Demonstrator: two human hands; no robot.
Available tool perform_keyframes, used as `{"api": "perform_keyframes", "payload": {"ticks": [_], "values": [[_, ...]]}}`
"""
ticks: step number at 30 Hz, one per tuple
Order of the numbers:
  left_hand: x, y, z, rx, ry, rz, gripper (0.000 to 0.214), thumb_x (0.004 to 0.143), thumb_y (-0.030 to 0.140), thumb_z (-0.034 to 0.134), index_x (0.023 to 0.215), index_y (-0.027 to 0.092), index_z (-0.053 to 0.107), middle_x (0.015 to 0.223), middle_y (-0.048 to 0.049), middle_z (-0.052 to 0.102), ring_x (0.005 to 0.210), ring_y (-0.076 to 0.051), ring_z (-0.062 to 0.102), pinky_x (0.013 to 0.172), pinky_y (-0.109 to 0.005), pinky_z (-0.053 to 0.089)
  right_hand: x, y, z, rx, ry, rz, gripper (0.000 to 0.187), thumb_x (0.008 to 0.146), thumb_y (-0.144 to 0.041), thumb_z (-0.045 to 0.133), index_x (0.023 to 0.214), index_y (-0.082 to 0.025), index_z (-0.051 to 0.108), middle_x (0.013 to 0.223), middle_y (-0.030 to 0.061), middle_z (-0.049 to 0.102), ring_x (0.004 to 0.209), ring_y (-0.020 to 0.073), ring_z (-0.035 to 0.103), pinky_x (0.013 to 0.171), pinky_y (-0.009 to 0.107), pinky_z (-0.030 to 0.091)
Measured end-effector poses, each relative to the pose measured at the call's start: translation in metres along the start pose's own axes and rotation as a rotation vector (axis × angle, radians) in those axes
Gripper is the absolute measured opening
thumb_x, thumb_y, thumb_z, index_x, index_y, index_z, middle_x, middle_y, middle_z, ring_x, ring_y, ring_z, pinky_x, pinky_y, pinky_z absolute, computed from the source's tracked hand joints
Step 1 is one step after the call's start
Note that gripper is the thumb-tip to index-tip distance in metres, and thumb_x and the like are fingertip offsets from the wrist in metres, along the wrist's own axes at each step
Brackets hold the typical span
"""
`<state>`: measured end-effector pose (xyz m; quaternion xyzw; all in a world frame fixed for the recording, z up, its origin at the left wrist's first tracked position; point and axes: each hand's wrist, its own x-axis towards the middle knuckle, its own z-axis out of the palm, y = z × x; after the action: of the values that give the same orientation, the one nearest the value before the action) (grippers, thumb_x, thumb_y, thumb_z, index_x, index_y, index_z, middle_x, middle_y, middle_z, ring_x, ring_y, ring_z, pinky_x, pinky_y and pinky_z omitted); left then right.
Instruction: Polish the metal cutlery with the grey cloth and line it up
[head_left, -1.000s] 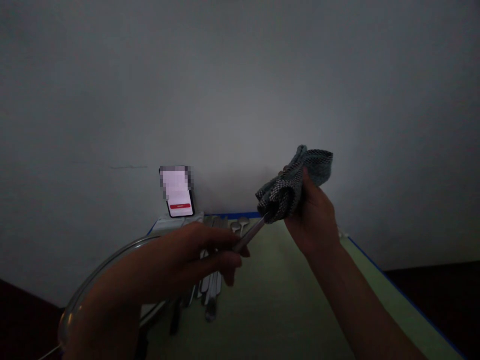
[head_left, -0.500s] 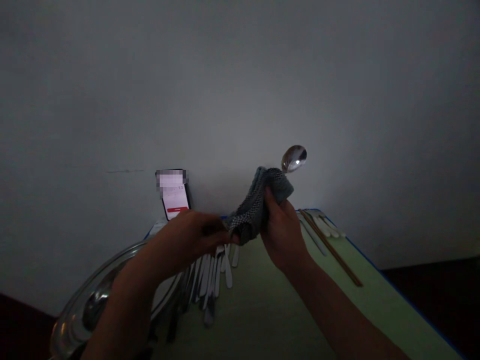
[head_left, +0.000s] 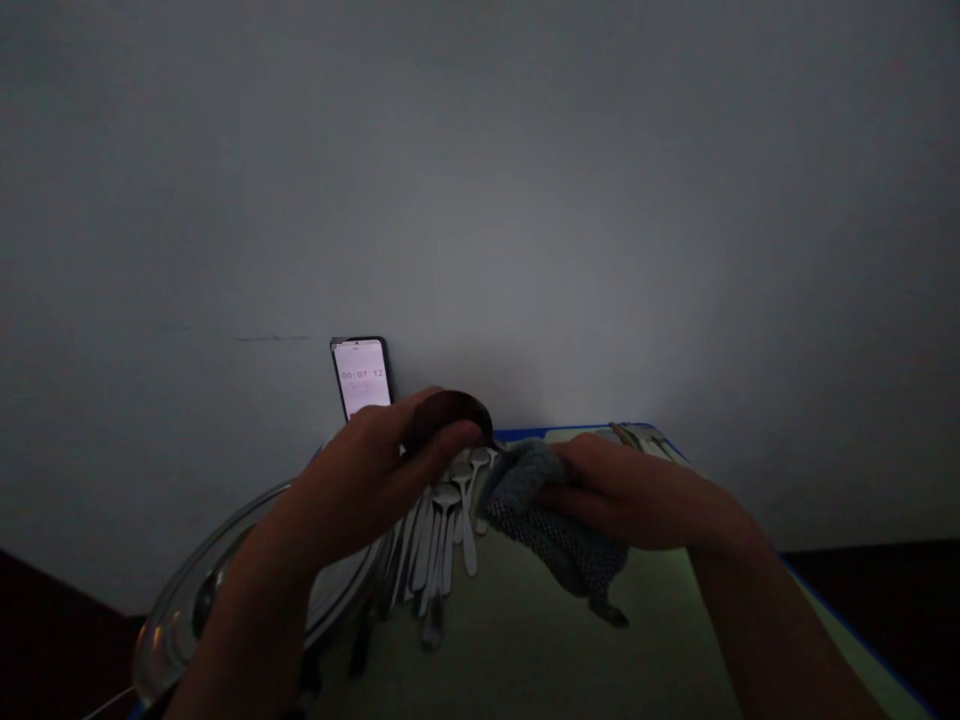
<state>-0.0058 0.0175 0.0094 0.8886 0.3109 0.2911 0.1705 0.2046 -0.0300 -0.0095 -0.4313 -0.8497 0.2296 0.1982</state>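
Observation:
A large metal spoon (head_left: pixel 450 408) is gripped by its bowl in my left hand (head_left: pixel 375 460), thumb across the front edge. The bowl looks dark and turned on its side. My right hand (head_left: pixel 622 485) is closed on a grey checked cloth (head_left: pixel 559 530), which wraps the spoon's handle beside the bowl; most of the handle is hidden in it. A loose end of the cloth hangs below my right hand. Beneath my left hand, several smaller spoons and other cutlery (head_left: pixel 427 545) lie in a row on the pale green table (head_left: pixel 540 650).
A phone (head_left: pixel 361 375) showing a timer leans on the grey wall (head_left: pixel 480 200). A round shiny metal basin (head_left: pixel 169 620) sits at the left, partly behind my forearm. Several utensils (head_left: pixel 641 435) lie at the table's far right corner, partly covered by my right hand.
My left hand has left the cloth and taken the spoon's bowl. The spoon has come down and left, its bowl now pointing left. My right hand, with the cloth, has turned sideways and lowered.

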Motion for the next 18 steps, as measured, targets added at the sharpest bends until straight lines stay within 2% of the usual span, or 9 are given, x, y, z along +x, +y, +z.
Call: {"api": "perform_keyframes", "payload": {"ticks": [2,4,6,8,9,12,14,16,18], "values": [[0.000,-0.001,-0.002,0.031,-0.015,-0.037,0.024,0.087,0.032,0.043,0.092,0.018,0.062,0.061,0.0033,0.059,0.050,-0.008,0.049,0.047,-0.018,0.038,0.000,0.001,0.000,-0.004,0.025,0.008,0.021,0.086,-0.023,0.045,0.095,-0.021,0.064,0.079,-0.0003,0.065,0.067,0.0113,0.057,0.060,0.021,0.043],[-0.001,-0.003,-0.005,0.002,0.092,-0.074,0.025,0.088,0.031,0.041,0.090,0.017,0.062,0.057,0.0035,0.055,0.045,-0.007,0.044,0.043,-0.018,0.035,-0.003,0.004,-0.004,0.004,0.050,0.028,0.021,0.086,-0.024,0.045,0.093,-0.021,0.064,0.077,-0.0011,0.065,0.065,0.0108,0.056,0.059,0.021,0.043],[-0.003,-0.007,-0.008,-0.074,0.233,-0.104,0.021,0.087,0.030,0.044,0.094,0.017,0.058,0.063,0.0024,0.057,0.044,-0.006,0.042,0.041,-0.017,0.034,-0.009,0.009,-0.010,0.001,0.089,0.064,0.021,0.086,-0.026,0.044,0.089,-0.020,0.064,0.072,-0.0018,0.064,0.061,0.0106,0.055,0.056,0.021,0.042],[-0.005,-0.010,-0.009,-0.162,0.278,-0.108,0.019,0.086,0.029,0.046,0.101,0.018,0.053,0.070,0.0016,0.059,0.044,-0.005,0.042,0.040,-0.017,0.034,-0.016,0.013,-0.018,-0.022,0.127,0.104,0.021,0.086,-0.028,0.045,0.083,-0.020,0.065,0.066,-0.0024,0.062,0.056,0.0106,0.054,0.052,0.021,0.041],[-0.006,-0.011,-0.009,-0.183,0.240,-0.113,0.019,0.086,0.029,0.047,0.102,0.019,0.052,0.068,0.0022,0.058,0.044,-0.006,0.043,0.040,-0.017,0.034,-0.020,0.015,-0.020,-0.035,0.136,0.122,0.021,0.085,-0.028,0.046,0.082,-0.020,0.065,0.064,-0.0027,0.061,0.054,0.0105,0.053,0.050,0.021,0.041],[-0.008,-0.014,-0.006,-0.137,-0.035,-0.165,0.022,0.089,0.035,0.041,0.093,0.019,0.054,0.055,0.0047,0.051,0.046,-0.008,0.046,0.042,-0.018,0.036,-0.025,0.018,-0.024,-0.072,0.112,0.158,0.020,0.084,-0.028,0.047,0.085,-0.021,0.066,0.063,-0.0030,0.062,0.052,0.0107,0.052,0.049,0.021,0.040],[-0.008,-0.014,-0.002,-0.072,-0.178,-0.214,0.029,0.091,0.039,0.034,0.087,0.018,0.054,0.054,0.0044,0.051,0.048,-0.010,0.049,0.046,-0.020,0.038,-0.023,0.016,-0.021,-0.089,0.077,0.160,0.021,0.084,-0.027,0.047,0.092,-0.022,0.066,0.068,-0.0022,0.064,0.055,0.0114,0.055,0.051,0.022,0.041],[-0.007,-0.013,0.005,-0.013,-0.242,-0.220,0.034,0.092,0.040,0.029,0.084,0.018,0.054,0.057,0.0034,0.054,0.050,-0.010,0.051,0.049,-0.021,0.039,-0.018,0.012,-0.017,-0.109,0.041,0.144,0.021,0.084,-0.025,0.047,0.094,-0.022,0.065,0.073,-0.0009,0.066,0.061,0.0124,0.058,0.055,0.022,0.042],[-0.004,-0.010,0.014,0.060,-0.276,-0.162,0.035,0.093,0.037,0.027,0.082,0.018,0.055,0.058,0.0032,0.054,0.049,-0.010,0.051,0.050,-0.022,0.038,-0.012,0.007,-0.012,-0.123,0.005,0.131,0.020,0.083,-0.023,0.047,0.092,-0.022,0.065,0.075,-0.0004,0.066,0.064,0.0129,0.059,0.057,0.022,0.042]]}}
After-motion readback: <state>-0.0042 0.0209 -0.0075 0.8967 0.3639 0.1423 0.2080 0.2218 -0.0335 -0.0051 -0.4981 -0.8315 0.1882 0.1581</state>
